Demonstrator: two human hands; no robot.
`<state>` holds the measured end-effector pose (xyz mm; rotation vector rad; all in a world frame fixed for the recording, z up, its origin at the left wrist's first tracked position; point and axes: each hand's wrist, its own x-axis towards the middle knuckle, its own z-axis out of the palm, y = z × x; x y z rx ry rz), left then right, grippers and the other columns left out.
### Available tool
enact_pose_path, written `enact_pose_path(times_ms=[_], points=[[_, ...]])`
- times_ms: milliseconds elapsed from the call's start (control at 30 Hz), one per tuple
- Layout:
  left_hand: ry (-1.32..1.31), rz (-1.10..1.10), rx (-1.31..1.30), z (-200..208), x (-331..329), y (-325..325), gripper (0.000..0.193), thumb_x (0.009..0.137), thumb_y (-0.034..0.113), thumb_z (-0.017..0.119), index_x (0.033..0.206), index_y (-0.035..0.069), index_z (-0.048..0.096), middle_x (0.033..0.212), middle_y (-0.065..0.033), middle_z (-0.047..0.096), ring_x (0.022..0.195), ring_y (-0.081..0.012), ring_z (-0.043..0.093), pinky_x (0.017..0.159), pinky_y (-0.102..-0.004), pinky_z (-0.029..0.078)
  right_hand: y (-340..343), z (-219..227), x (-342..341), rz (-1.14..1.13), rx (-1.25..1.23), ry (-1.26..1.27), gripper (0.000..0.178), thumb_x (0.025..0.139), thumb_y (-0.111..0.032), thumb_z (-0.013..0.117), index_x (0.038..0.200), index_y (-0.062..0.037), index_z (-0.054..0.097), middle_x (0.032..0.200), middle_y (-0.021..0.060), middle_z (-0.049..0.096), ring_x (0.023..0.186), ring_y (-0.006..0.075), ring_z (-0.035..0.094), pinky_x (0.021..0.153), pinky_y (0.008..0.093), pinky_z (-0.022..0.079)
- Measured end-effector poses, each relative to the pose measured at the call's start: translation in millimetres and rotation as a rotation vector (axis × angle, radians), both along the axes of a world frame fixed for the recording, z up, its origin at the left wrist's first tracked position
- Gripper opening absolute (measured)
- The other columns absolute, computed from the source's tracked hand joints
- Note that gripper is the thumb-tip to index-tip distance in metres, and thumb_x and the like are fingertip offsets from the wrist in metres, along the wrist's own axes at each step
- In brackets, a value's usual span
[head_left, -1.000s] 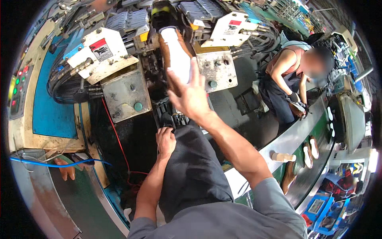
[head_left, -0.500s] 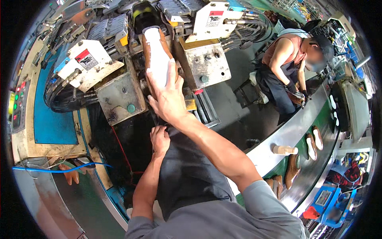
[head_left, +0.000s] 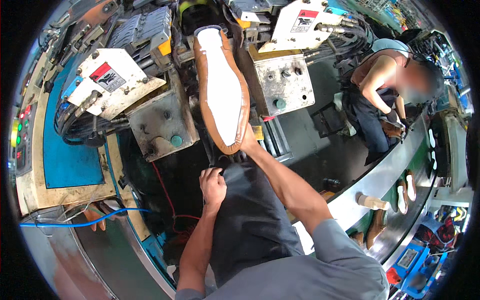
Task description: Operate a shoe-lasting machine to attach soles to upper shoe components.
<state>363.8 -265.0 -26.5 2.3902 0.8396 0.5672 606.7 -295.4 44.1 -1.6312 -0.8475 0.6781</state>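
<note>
A brown leather shoe upper [head_left: 200, 97] sits bottom up between the two metal boxes of a machine, its toe toward me. A white insole board [head_left: 222, 90] covers most of its underside, with leather folded around the edge. My right hand [head_left: 248, 138] is against the right side of the toe; its fingers are hidden behind the shoe, so their grip cannot be made out. Lower down, my left hand [head_left: 213, 186] rests beside my dark-clad leg with its fingers curled in, and nothing shows in it.
Metal control boxes with green buttons [head_left: 176, 141] flank the shoe. A blue cable [head_left: 85, 224] crosses at left. Right, a metal-edged conveyor [head_left: 345, 210] carries brown shoes [head_left: 376, 229] and a pale wooden piece [head_left: 372, 202]. Beyond it, a person [head_left: 380, 80] in dark gloves handles a brown shoe.
My right hand has left the white insole board and moved down behind the toe's right side. My left hand's fingers are curled more tightly. The whole view has shifted, moving the scene rightward.
</note>
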Motion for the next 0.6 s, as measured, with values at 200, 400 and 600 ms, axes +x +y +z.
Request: enact_pose_path(times_ms=[200, 400, 600], points=[[0.017, 0.011, -0.029, 0, 1, 12, 0.022, 0.085, 0.002, 0.068, 0.105, 0.004, 0.078, 0.111, -0.0122, 0.077, 0.108, -0.0361, 0.068, 0.097, -0.0486, 0.052, -101, 56, -75, -0.045, 0.001, -0.405, 0.079, 0.082, -0.022, 0.086, 0.154, -0.0064, 0.058, 0.154, 0.0296, 0.058, 0.148, 0.0476, 0.051, 0.125, 0.0537, 0.040], [0.002, 0.007, -0.022, -2, 2, -3, 0.022, 0.087, 0.001, 0.068, 0.106, 0.006, 0.078, 0.112, -0.0110, 0.077, 0.111, -0.0352, 0.067, 0.099, -0.0484, 0.052, -18, 162, -66, -0.168, -0.023, -0.991, 0.081, 0.083, -0.017, 0.084, 0.159, -0.0167, 0.054, 0.166, 0.0377, 0.028, 0.156, 0.0611, 0.026, 0.126, 0.0608, 0.036], [0.004, 0.027, 0.031, 1, -8, -3, 0.022, 0.086, 0.002, 0.069, 0.106, 0.007, 0.079, 0.115, -0.0094, 0.076, 0.114, -0.0344, 0.066, 0.101, -0.0498, 0.051, -14, 152, -65, -0.204, -0.005, -1.087, 0.085, 0.077, -0.011, 0.080, 0.158, -0.0146, 0.056, 0.166, 0.0380, 0.031, 0.159, 0.0590, 0.022, 0.125, 0.0618, 0.037]])
